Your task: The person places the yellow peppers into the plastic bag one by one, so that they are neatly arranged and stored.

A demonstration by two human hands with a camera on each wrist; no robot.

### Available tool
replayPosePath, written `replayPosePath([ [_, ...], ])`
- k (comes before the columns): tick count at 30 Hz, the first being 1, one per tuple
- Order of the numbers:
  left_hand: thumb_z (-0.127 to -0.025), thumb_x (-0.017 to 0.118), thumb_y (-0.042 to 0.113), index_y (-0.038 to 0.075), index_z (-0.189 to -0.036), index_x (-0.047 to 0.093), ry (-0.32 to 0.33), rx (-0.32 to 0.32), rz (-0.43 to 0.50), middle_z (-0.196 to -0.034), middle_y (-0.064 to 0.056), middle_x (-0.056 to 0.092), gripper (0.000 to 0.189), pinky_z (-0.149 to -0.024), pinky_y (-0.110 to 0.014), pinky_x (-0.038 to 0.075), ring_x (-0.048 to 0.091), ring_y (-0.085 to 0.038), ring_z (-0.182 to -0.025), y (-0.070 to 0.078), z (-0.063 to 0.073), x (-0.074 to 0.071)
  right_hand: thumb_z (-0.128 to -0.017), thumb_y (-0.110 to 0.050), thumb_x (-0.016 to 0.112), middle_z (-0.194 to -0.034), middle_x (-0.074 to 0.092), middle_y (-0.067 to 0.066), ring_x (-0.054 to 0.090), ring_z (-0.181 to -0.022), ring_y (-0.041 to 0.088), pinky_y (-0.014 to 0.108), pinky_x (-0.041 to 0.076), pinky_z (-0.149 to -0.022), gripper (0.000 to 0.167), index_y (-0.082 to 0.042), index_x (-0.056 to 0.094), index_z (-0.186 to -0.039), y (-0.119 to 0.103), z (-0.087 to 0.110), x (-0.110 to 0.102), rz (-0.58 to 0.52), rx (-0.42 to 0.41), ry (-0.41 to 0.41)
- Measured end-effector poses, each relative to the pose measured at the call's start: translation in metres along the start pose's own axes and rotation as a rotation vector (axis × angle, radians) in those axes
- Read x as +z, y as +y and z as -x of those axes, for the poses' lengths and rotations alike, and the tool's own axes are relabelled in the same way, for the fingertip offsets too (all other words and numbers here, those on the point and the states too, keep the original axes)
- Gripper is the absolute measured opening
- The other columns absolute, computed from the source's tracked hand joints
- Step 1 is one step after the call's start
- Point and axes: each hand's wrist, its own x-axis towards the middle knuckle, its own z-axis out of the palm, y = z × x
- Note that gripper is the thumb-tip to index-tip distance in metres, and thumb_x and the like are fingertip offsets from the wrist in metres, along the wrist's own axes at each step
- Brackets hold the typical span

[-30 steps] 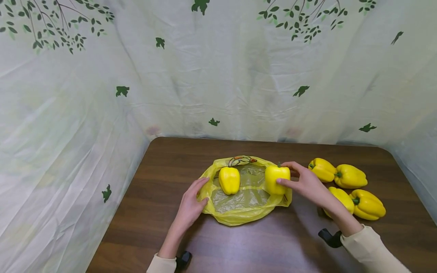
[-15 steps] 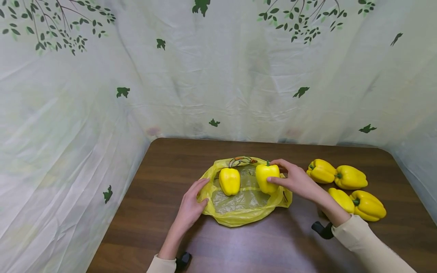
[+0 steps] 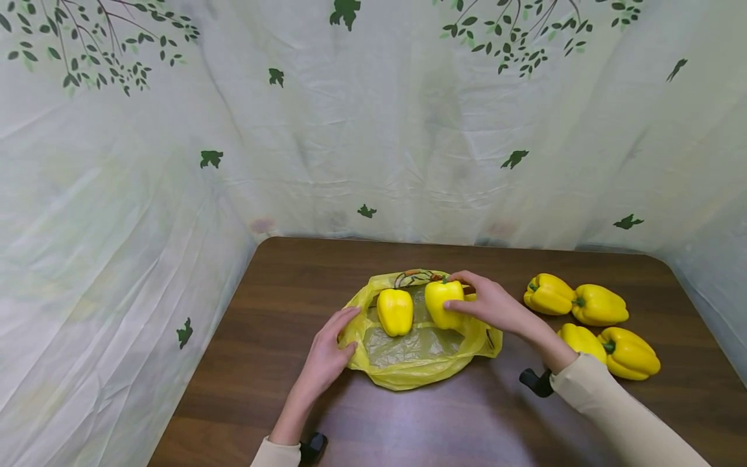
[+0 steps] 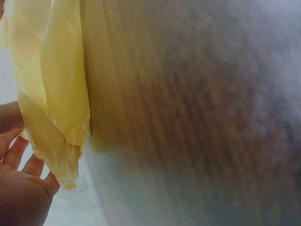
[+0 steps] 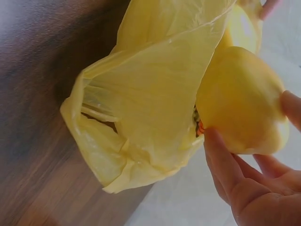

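Note:
A yellow plastic bag (image 3: pixel 403 376) lies with its mouth wide on the table. Inside it at the left sits a yellow bell pepper (image 3: pixel 395 312). My right hand (image 3: pixel 493 303) grips another yellow bell pepper (image 3: pixel 441 305) between thumb and fingers, over the bag's right half and close beside the first. The right wrist view shows this held pepper (image 5: pixel 242 101) at the bag's edge. At the bag's left rim, my left hand (image 3: pixel 325 350) holds the plastic, thumb apart from the fingers. In the left wrist view, folds of the bag (image 4: pixel 54 84) partly hide its fingers (image 4: pixel 33 165).
Several more yellow bell peppers (image 3: pixel 600 305) lie in two pairs on the right of the brown wooden table (image 3: pixel 233 389). A pale curtain (image 3: pixel 373 130) with leaf prints hangs behind the table and along its sides.
My right hand has carried its bell pepper leftward, from the bag's right rim to beside the other pepper. The left hand has stayed at the left rim.

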Motion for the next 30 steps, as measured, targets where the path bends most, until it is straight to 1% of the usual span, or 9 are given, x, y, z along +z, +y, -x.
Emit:
replayPosePath([
  [7, -0.078, 0.07, -0.014, 0.01, -0.137, 0.058, -0.006, -0.005, -0.004, -0.14, -0.004, 0.052, 0.064, -0.107, -0.044, 0.037, 0.045, -0.026, -0.132, 0.001, 0.0, 0.001, -0.089, -0.043, 0.07, -0.127, 0.06, 0.011, 0.055, -0.118, 0.032, 0.05, 0.048, -0.095, 0.059, -0.008, 0.054, -0.134, 0.0, -0.013, 0.003, 0.012, -0.021, -0.049],
  [13, -0.079, 0.069, -0.015, 0.011, -0.137, 0.058, -0.016, -0.017, 0.0, -0.141, -0.004, 0.052, 0.065, -0.109, -0.046, 0.035, 0.044, -0.027, -0.133, 0.003, 0.0, 0.001, -0.09, -0.04, 0.07, -0.124, 0.061, 0.012, 0.057, -0.11, 0.029, 0.048, 0.049, -0.092, 0.056, -0.007, 0.055, -0.133, 0.0, -0.024, 0.007, 0.038, -0.03, -0.074],
  [15, -0.079, 0.069, -0.015, 0.012, -0.138, 0.058, -0.02, -0.017, -0.002, -0.141, -0.004, 0.052, 0.066, -0.109, -0.046, 0.035, 0.044, -0.027, -0.133, 0.003, 0.0, 0.001, -0.091, -0.039, 0.069, -0.125, 0.061, 0.013, 0.057, -0.109, 0.029, 0.048, 0.048, -0.092, 0.056, -0.006, 0.055, -0.133, 0.001, -0.027, 0.009, 0.047, -0.035, -0.08],
  [21, -0.079, 0.069, -0.015, 0.011, -0.137, 0.058, -0.032, -0.01, -0.003, -0.141, -0.004, 0.052, 0.065, -0.109, -0.046, 0.034, 0.043, -0.028, -0.134, 0.002, 0.0, 0.0, -0.092, -0.037, 0.068, -0.133, 0.056, 0.017, 0.055, -0.114, 0.031, 0.049, 0.046, -0.095, 0.059, -0.003, 0.052, -0.138, 0.004, -0.037, 0.015, 0.061, -0.02, -0.096],
  [25, -0.078, 0.069, -0.015, 0.01, -0.136, 0.059, -0.033, -0.003, -0.008, -0.14, -0.005, 0.053, 0.064, -0.11, -0.046, 0.034, 0.043, -0.027, -0.134, 0.001, -0.001, 0.0, -0.093, -0.036, 0.067, -0.129, 0.058, 0.017, 0.056, -0.105, 0.028, 0.046, 0.048, -0.091, 0.058, -0.003, 0.052, -0.137, 0.005, -0.041, 0.017, 0.07, -0.012, -0.09],
  [28, -0.078, 0.069, -0.015, 0.01, -0.136, 0.059, -0.035, 0.002, -0.015, -0.141, -0.005, 0.053, 0.063, -0.11, -0.046, 0.033, 0.043, -0.028, -0.134, 0.0, -0.002, 0.0, -0.093, -0.034, 0.068, -0.125, 0.061, 0.015, 0.058, -0.099, 0.026, 0.043, 0.05, -0.085, 0.053, -0.005, 0.055, -0.135, 0.005, -0.044, 0.02, 0.075, -0.005, -0.063],
  [30, -0.078, 0.069, -0.015, 0.009, -0.136, 0.059, -0.035, 0.003, -0.019, -0.14, -0.005, 0.053, 0.063, -0.11, -0.047, 0.033, 0.043, -0.028, -0.134, 0.0, -0.001, 0.0, -0.092, -0.034, 0.069, -0.125, 0.061, 0.015, 0.059, -0.099, 0.025, 0.042, 0.051, -0.084, 0.051, -0.006, 0.056, -0.133, 0.003, -0.045, 0.021, 0.086, -0.002, -0.041],
])
